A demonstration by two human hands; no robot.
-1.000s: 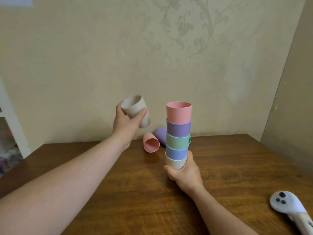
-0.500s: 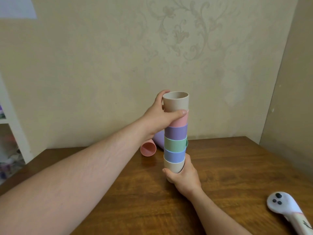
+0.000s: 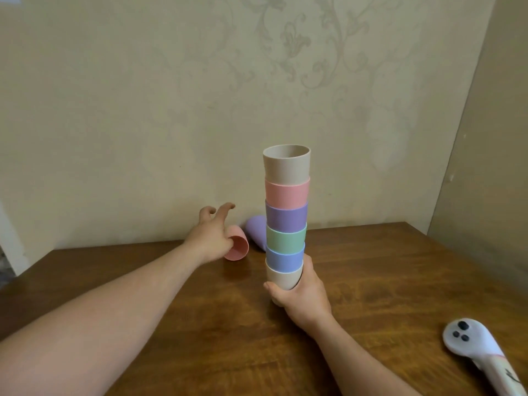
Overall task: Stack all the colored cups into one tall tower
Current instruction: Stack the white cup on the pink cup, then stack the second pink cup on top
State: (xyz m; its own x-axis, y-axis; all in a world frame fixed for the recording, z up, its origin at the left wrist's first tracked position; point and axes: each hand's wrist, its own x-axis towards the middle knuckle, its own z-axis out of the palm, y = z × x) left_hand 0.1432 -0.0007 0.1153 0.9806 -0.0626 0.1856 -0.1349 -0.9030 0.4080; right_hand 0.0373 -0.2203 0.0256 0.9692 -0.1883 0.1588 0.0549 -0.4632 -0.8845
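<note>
— While the right hand (image 3: 303, 295) grips its base, how many cups form the six-cup nested plastic tower (image 3: 286, 218)?
— Six. Two lie on the wooden tabletop (image 3: 371, 281): one pink cup (image 3: 238, 248), one purple cup (image 3: 255, 228); left hand (image 3: 210, 237) fingers (image 3: 225, 210) spread beside the pink.

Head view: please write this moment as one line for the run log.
tower: six cups, upright | right hand: holds tower base | left hand: open, at pink cup | purple cup: lying on table

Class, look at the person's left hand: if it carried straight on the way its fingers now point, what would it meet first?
Probably the wall. The left hand, open, points up and away above the pink cup lying on the table; the cup sits under it, though depth is unclear.
</note>
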